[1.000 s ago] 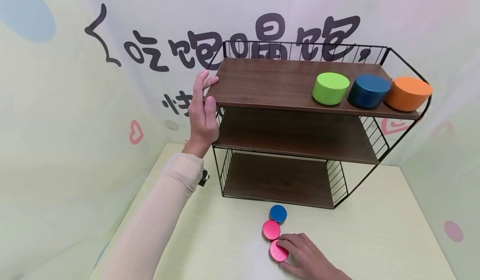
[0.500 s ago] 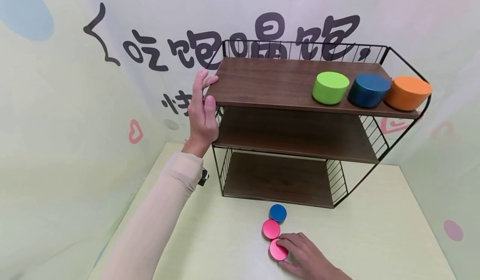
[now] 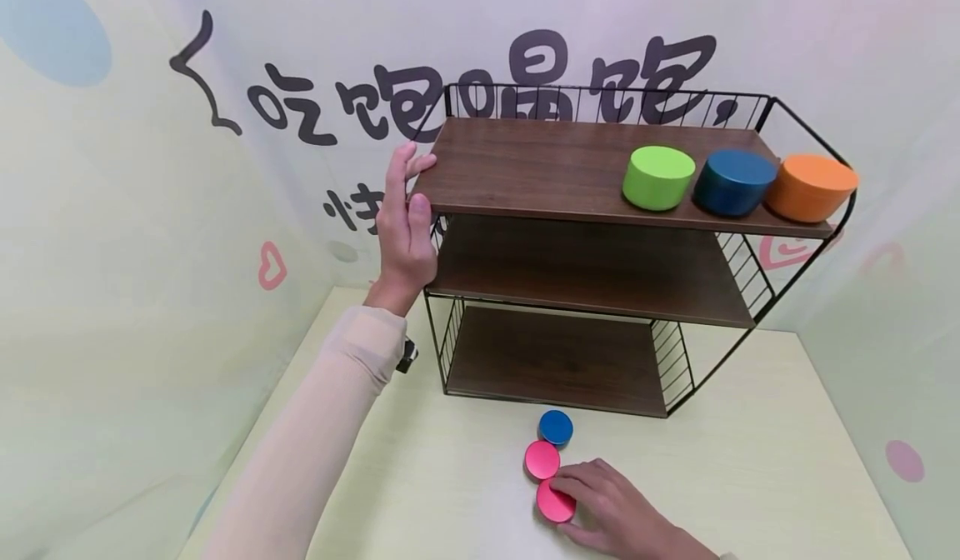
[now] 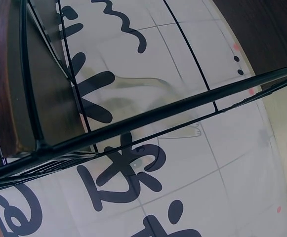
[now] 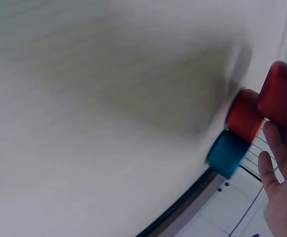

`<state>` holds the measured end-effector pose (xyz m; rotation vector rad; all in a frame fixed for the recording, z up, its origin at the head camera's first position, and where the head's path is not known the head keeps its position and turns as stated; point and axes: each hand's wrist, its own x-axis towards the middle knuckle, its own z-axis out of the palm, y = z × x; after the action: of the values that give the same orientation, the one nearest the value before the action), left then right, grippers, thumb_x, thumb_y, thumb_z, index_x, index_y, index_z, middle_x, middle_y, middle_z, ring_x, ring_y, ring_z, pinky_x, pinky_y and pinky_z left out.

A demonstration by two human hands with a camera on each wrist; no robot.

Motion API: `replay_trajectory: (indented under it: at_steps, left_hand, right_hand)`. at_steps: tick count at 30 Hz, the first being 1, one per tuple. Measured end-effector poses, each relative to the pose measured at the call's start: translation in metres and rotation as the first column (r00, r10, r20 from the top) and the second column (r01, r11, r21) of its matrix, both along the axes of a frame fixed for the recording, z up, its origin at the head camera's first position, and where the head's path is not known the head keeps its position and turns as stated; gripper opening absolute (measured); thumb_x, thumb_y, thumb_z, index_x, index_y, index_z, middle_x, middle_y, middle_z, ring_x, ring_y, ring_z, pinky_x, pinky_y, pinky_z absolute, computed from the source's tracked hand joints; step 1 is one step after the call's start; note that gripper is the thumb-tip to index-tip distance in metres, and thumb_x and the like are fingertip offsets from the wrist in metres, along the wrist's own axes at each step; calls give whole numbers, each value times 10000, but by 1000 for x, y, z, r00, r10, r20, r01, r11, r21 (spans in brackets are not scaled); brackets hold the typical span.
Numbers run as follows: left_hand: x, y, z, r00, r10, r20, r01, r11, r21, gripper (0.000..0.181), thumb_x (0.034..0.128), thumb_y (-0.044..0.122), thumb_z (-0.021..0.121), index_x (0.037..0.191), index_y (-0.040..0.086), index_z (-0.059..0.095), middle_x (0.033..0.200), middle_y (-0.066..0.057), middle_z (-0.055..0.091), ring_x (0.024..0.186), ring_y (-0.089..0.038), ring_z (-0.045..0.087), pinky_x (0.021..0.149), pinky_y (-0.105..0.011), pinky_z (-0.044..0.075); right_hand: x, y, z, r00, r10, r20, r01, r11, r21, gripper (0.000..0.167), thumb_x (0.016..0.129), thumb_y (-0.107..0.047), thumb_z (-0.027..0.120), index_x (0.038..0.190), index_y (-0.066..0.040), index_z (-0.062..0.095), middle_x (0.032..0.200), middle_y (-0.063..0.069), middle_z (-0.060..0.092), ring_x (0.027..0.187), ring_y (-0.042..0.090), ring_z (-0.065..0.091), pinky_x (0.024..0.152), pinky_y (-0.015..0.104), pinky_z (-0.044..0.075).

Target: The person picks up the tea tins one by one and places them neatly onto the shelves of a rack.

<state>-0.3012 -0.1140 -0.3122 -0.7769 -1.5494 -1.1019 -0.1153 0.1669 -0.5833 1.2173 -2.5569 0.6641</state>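
My left hand grips the left side of the dark wooden shelf rack, its thumb by the top board's front corner and its fingers at the side edge. On the table in front of the rack, my right hand pinches the nearest pink round tin between thumb and fingers. A second pink tin touches it, and a small blue tin stands just behind. The right wrist view shows the held tin in red beside my right hand.
Three larger round tins stand at the right of the top board: green, dark blue and orange. Black wire sides frame the rack. A printed cloth hangs around the pale table.
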Motion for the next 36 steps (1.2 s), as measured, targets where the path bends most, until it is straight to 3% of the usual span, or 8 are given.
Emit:
replay_trajectory:
  at_steps: [3, 8, 12, 22, 28, 31, 36]
  left_hand:
    - [6, 1, 3, 1000, -10, 10, 10, 1000, 3, 425, 954, 72, 357, 1303, -160, 428, 1137, -327, 615, 1136, -416, 575, 1052, -407, 382]
    - [2, 1, 1, 1000, -15, 1, 15, 1000, 8, 510, 1048, 293, 351, 1316, -132, 437, 1135, -314, 620, 1147, -386, 582, 1061, -405, 376]
    - [4, 1, 2, 1000, -10, -7, 10, 1000, 0, 524, 1065, 306, 337, 1315, -145, 431, 1136, -314, 623, 1142, -401, 579, 1053, -404, 381]
    - [4, 1, 1, 1000, 1, 24, -1, 1000, 6, 558, 1065, 361, 351, 1324, -128, 425, 1150, -303, 620, 1176, -351, 581, 1057, -386, 385]
    - [4, 1, 1, 1000, 13, 14, -14, 1000, 7, 558, 1070, 359, 341, 1326, -130, 428, 1144, -299, 627, 1168, -356, 585, 1049, -386, 387]
    - [-1, 0, -1, 1000, 19, 4, -19, 1000, 4, 554, 1074, 342, 334, 1324, -145, 422, 1148, -299, 628, 1162, -374, 582, 1044, -386, 388]
    - [-16, -5, -12, 1000, 26, -6, -26, 1000, -5, 566, 1075, 356, 322, 1342, -134, 418, 1169, -275, 635, 1163, -387, 577, 1052, -388, 381]
  right_hand:
    - [-3, -2, 9, 998, 39, -45, -40, 999, -25, 517, 717, -375, 879, 1154, -149, 720, 1132, -64, 689, 988, 87, 641, 817, 311, 536]
    - [-8, -6, 29, 994, 66, -83, -71, 995, -64, 470, 765, -391, 847, 1144, -143, 718, 1133, -61, 687, 994, 84, 630, 817, 278, 527]
    - [-14, -7, 46, 993, 72, -91, -78, 995, -66, 460, 819, -421, 795, 1173, -140, 706, 1162, -45, 683, 1006, 100, 625, 825, 283, 529]
    - [-30, -5, 83, 964, 139, -227, -152, 987, -43, 473, 824, -373, 790, 1195, -100, 681, 1165, 20, 677, 1013, 156, 642, 852, 366, 537]
    - [-39, -4, 106, 948, 175, -265, -188, 982, -24, 431, 885, -345, 725, 1207, -65, 663, 1182, 43, 662, 1016, 178, 633, 858, 331, 519]
    - [-44, -4, 120, 947, 188, -260, -197, 980, -10, 446, 881, -339, 730, 1223, -61, 657, 1188, 54, 663, 1019, 181, 633, 863, 316, 521]
    - [-52, -6, 141, 944, 193, -266, -194, 981, 24, 505, 830, -329, 790, 1235, -59, 653, 1200, 73, 660, 1040, 195, 631, 863, 322, 531]
